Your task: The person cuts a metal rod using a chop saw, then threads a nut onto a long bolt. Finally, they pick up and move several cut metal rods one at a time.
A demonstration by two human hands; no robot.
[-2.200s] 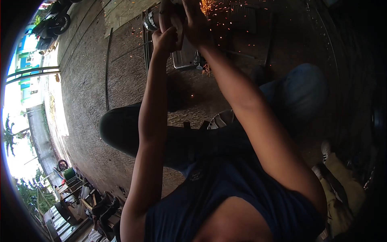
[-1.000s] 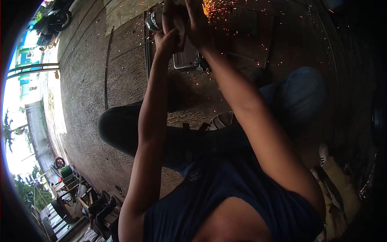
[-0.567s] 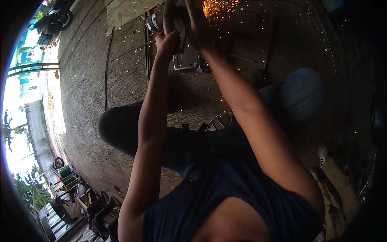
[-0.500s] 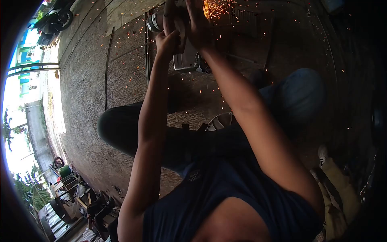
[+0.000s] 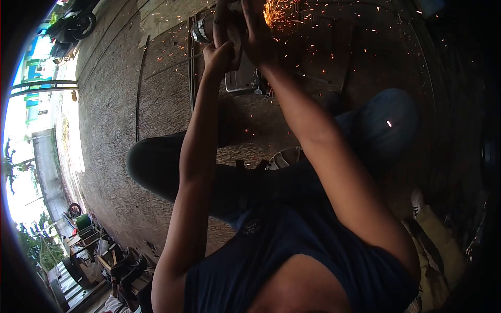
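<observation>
At the top of the head view stands a cut-off saw [image 5: 206, 30] with a rounded motor body and a metal base [image 5: 239, 82]. My left hand [image 5: 219, 56] is wrapped around its curved handle [image 5: 221, 23]. Beside it, my right hand [image 5: 257, 41] lies along the machine's right side, fingers stretched toward the top edge; the fingertips are dim and partly cut off. Bright orange sparks [image 5: 272, 13] spray out just beyond my right hand. The cutting disc and whatever it touches are hidden.
Long thin metal bars [image 5: 141, 88] lie on the rough floor [image 5: 109, 115] to the left. My bent knees flank the machine. A motorcycle [image 5: 73, 26] stands upper left, clutter [image 5: 88, 235] lower left. Another person's shoe [image 5: 416, 201] shows at the right.
Sparks are spread differently, with more to the upper right and one bright streak near my right knee. A thin rod now shows left of the saw. My hands stay almost where they were.
</observation>
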